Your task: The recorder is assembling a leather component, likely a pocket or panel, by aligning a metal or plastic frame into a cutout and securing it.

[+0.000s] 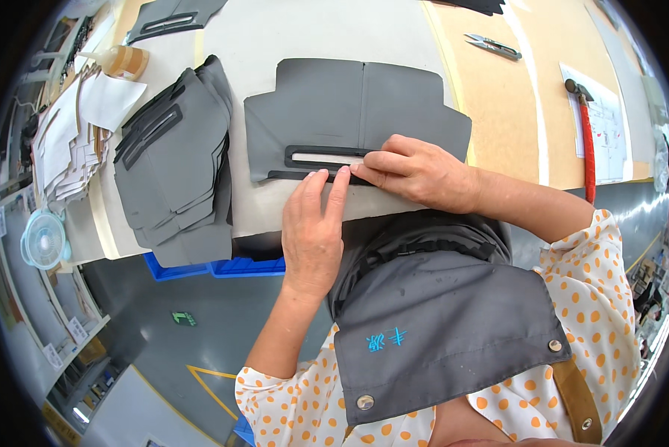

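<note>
A flat grey panel (312, 97), apparently leather-like, lies on the table in front of me, with notched upper corners and a seam down its middle. Near its lower edge is a long slot framed in black, and a black strip (286, 175) runs along that edge. My left hand (314, 238) rests with fingers stretched out, tips on the strip below the slot. Thumb and fingers of my right hand (424, 175) are pinched together at the same edge, just right of those tips. The right hand covers the slot's right end.
A stack of similar grey panels (178, 179) lies to the left, beside white paper pieces (74, 141) and a bottle of amber liquid (126, 62). Another panel (172, 18) is farther back. Thread snips (493, 46) and a red-handled hammer (588, 141) lie right. A small fan (45, 240) stands far left.
</note>
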Demonstrator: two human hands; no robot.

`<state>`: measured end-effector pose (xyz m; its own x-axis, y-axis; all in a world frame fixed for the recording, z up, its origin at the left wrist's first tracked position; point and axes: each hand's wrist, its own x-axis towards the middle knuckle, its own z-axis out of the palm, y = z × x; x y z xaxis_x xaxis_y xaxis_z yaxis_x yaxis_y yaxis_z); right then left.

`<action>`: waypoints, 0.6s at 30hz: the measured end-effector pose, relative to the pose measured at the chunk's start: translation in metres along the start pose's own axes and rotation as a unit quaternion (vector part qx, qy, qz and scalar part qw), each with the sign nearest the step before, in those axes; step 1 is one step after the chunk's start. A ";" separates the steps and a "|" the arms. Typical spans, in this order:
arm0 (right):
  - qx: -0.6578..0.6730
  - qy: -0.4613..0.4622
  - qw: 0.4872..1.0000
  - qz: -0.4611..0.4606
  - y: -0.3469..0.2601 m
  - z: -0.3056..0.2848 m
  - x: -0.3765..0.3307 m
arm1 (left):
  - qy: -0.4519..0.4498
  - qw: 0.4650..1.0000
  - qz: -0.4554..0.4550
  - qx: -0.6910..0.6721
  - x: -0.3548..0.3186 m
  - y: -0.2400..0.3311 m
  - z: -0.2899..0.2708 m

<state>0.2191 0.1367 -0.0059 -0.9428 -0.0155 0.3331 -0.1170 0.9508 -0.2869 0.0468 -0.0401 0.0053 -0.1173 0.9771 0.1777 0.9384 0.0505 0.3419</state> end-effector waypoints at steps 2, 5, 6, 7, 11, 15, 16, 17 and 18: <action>0.065 0.028 0.997 0.038 -0.001 0.001 -0.005 | 0.000 1.000 -0.007 -0.003 -0.002 0.000 0.000; 0.086 0.047 0.992 0.084 -0.003 0.001 -0.010 | -0.011 1.000 0.009 0.009 -0.002 0.000 -0.001; 0.086 0.047 0.992 0.084 -0.004 0.000 -0.010 | -0.009 1.000 0.005 0.005 -0.003 0.001 -0.001; 0.075 0.041 0.994 0.073 -0.005 0.000 -0.010 | -0.005 1.000 0.002 0.002 -0.003 0.001 0.000; 0.039 0.034 0.998 0.046 -0.005 -0.001 -0.008 | -0.018 1.000 0.004 0.014 -0.001 0.002 -0.003; 0.018 0.034 0.999 0.037 -0.007 -0.001 -0.006 | -0.032 0.999 0.012 0.022 -0.001 0.003 -0.005; 0.016 0.030 0.999 0.032 -0.007 -0.001 -0.006 | -0.036 0.999 0.013 0.024 0.000 0.002 -0.006; 0.014 0.026 0.999 0.026 -0.007 -0.001 -0.006 | -0.035 0.999 0.014 0.024 -0.001 0.002 -0.006; 0.013 0.026 0.999 0.026 -0.006 -0.001 -0.005 | -0.042 0.999 0.012 0.027 -0.001 0.003 -0.007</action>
<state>0.2252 0.1313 -0.0052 -0.9301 0.0509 0.3638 -0.0771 0.9412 -0.3288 0.0471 -0.0422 0.0122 -0.0685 0.9919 0.1074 0.9572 0.0350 0.2874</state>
